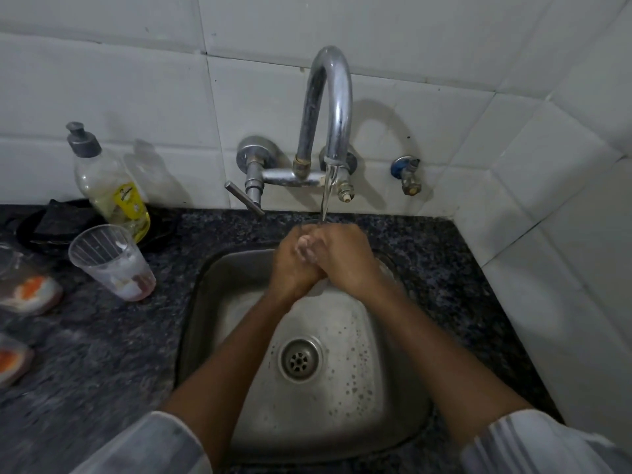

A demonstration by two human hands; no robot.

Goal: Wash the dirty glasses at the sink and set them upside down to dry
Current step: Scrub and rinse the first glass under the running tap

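Now: we rinse at the sink (205, 336), left hand (294, 265) and right hand (345, 254) clasped together under the running tap (330, 107), fingers curled round each other and gripping no glass.
Glass: one dirty glass (111, 261) stands upright on the surface (102, 336), left of the sink and well apart from our hands, reddish dregs in its bottom.
Handling: we judge it light, thin-walled, ribbed clear plastic, or possibly glass; slippery once soapy, easily tipped. Best taken round the middle of the wall, not pinched at the rim.
Count: one glass in view; none drying upside down yet.
Also: one soap bottle (109, 186) behind the glass; two blurred orange-and-white items (30, 292) at the far left edge, which we cannot identify.
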